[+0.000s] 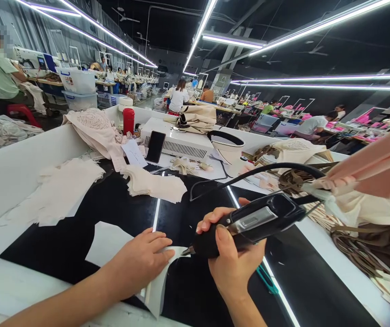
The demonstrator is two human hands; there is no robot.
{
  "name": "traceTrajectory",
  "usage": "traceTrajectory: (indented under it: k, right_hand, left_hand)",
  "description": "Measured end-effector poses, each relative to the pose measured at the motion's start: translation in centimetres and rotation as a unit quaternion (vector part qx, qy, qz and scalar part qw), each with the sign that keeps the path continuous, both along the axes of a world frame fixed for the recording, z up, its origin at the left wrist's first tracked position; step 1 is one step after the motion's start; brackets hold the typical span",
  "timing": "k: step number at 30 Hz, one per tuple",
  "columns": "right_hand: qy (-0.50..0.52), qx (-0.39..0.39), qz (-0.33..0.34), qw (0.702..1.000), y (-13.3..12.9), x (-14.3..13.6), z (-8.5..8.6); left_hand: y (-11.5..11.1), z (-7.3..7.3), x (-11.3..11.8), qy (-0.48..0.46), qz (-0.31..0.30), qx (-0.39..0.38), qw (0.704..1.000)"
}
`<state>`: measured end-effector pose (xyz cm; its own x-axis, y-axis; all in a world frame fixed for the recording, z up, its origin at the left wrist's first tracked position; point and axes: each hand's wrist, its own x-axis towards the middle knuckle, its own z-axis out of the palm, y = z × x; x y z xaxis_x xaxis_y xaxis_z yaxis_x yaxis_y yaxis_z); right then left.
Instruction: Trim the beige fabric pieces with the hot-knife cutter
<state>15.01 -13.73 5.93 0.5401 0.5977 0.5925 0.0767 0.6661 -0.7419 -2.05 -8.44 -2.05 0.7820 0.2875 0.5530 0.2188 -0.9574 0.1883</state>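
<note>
A white, curved flat piece (108, 243) lies on the glossy black surface (195, 290). My left hand (143, 259) rests on it with the palm down and the fingers stretched toward its right end. In my right hand (232, 254) is a black corded handheld tool (249, 220), with the fingers wrapped round its body. The tool's metal tip (188, 250) is at the right end of the white piece, just beyond my left fingertips. Under the left hand, part of the piece is hidden.
Beige fabric stacks (157, 183) lie behind the hands. A phone (156, 146) leans against a white box (177, 138), near a red bottle (128, 121). Teal-handled scissors (267, 279) lie right of my right hand. Fabric piles and straps (362, 250) fill the right side.
</note>
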Motion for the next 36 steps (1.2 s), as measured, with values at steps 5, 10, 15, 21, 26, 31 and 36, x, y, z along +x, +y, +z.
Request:
traceTrajectory:
  k: [5, 10, 15, 21, 26, 31, 36]
  right_hand:
    - [-0.007, -0.004, 0.001, 1.0, -0.1, -0.4, -0.4]
    - [-0.01, -0.023, -0.017, 1.0, 0.0, -0.3, -0.3]
    - [-0.003, -0.01, -0.039, 0.999, -0.2, 0.2, 0.0]
    - [-0.012, -0.013, -0.035, 0.999, -0.2, 0.5, -0.3]
    - [-0.019, -0.029, -0.049, 0.998, -0.3, 0.3, -0.6]
    - [-0.024, -0.024, -0.076, 0.997, -0.8, -0.1, -0.3]
    - [-0.025, -0.014, -0.085, 0.996, -1.6, -0.6, -0.4]
  left_hand:
    - [0.0, 0.1, 0.0, 0.005, -0.005, -0.003, 1.0]
    - [0.0, 0.1, 0.1, 0.006, -0.003, 0.003, 1.0]
    - [0.0, 0.1, 0.0, 0.006, -0.005, 0.002, 1.0]
    - [0.0, 0.0, -0.2, 0.009, -0.005, 0.002, 1.0]
    - [0.0, 0.4, 0.1, 0.008, 0.009, 0.052, 0.999]
    - [-0.8, 0.3, -0.3, 0.026, 0.05, 0.104, 0.993]
    - [-1.8, 0.5, -0.9, 0.046, 0.07, 0.076, 0.994]
